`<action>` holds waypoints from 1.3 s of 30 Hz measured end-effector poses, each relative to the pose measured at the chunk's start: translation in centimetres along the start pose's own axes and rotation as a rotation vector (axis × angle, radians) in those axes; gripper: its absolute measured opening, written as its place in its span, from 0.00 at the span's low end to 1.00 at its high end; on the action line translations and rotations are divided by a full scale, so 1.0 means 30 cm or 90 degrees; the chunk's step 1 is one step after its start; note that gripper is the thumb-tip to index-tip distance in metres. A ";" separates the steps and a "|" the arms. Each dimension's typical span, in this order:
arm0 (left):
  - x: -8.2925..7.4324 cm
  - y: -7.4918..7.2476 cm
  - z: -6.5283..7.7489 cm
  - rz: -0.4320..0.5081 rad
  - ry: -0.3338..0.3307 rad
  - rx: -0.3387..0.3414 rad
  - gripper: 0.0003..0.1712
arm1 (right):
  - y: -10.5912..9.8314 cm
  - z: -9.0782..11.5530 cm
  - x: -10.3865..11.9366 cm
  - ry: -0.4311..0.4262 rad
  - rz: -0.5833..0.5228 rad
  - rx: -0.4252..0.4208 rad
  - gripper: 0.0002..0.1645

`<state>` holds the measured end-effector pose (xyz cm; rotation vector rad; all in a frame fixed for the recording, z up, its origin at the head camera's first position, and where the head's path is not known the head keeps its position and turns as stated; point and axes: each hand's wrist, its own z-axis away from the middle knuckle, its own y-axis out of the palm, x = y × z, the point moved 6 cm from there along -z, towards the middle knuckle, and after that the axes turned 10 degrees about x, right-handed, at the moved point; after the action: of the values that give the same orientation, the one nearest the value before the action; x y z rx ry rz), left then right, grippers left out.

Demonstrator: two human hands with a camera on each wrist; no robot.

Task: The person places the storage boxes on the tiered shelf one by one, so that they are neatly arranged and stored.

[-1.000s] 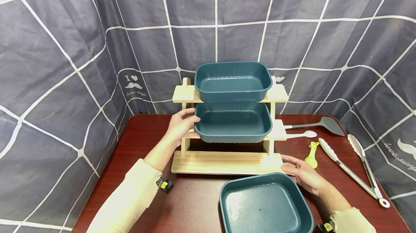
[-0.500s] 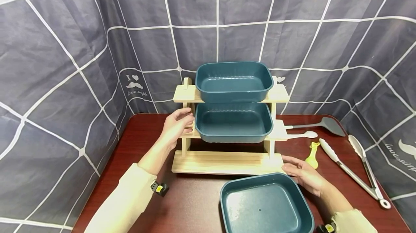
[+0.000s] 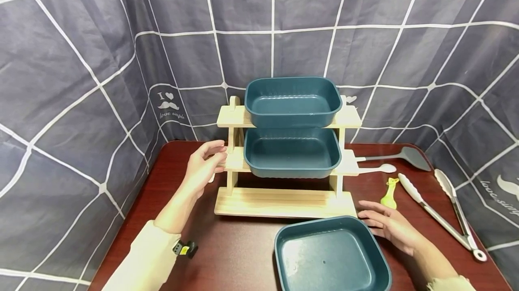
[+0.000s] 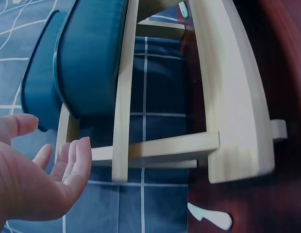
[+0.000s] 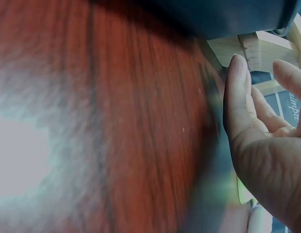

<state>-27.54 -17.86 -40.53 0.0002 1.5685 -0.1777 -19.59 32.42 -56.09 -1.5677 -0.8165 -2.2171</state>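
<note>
My left hand (image 3: 202,169) is off the left end of the middle shelf of a light wooden three-tier rack (image 3: 284,203), fingers loosely bent and holding nothing. In the left wrist view the palm and fingers of that hand (image 4: 43,179) show beside the rack's frame. A dark teal bin (image 3: 293,151) sits on the middle shelf, and a similar bin (image 3: 293,102) on the top one. My right hand (image 3: 395,230), fingers spread and holding nothing, is between the bottom shelf's right end and a third teal bin (image 3: 324,255) on the table.
Right of the rack lie a grey spatula (image 3: 413,158), a white spoon-like utensil (image 3: 385,168), a yellow-green spoon-like item (image 3: 389,196) and white-tipped tongs (image 3: 442,221). A white handle end (image 4: 216,218) pokes out at the rack's left. A grey gridded curtain (image 3: 304,2) stands behind.
My left hand has let go of the middle bin's left side and drawn away to the left. The right hand has moved off the bottom shelf's end, slightly rightward. The bins have stayed put.
</note>
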 end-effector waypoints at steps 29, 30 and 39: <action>0.383 -0.102 0.129 0.005 -0.174 0.088 0.31 | 0.079 0.144 -0.009 0.093 0.044 0.083 0.23; 0.393 -0.096 0.126 0.010 -0.175 0.093 0.32 | 0.080 0.145 -0.011 0.098 0.051 0.081 0.23; 0.453 -0.051 0.103 0.023 -0.183 0.132 0.37 | 0.101 0.145 -0.025 0.126 0.100 0.072 0.33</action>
<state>-24.75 -21.26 -53.83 0.1590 1.2572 -0.2973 -14.38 32.59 -54.92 -1.2890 -0.7215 -2.1325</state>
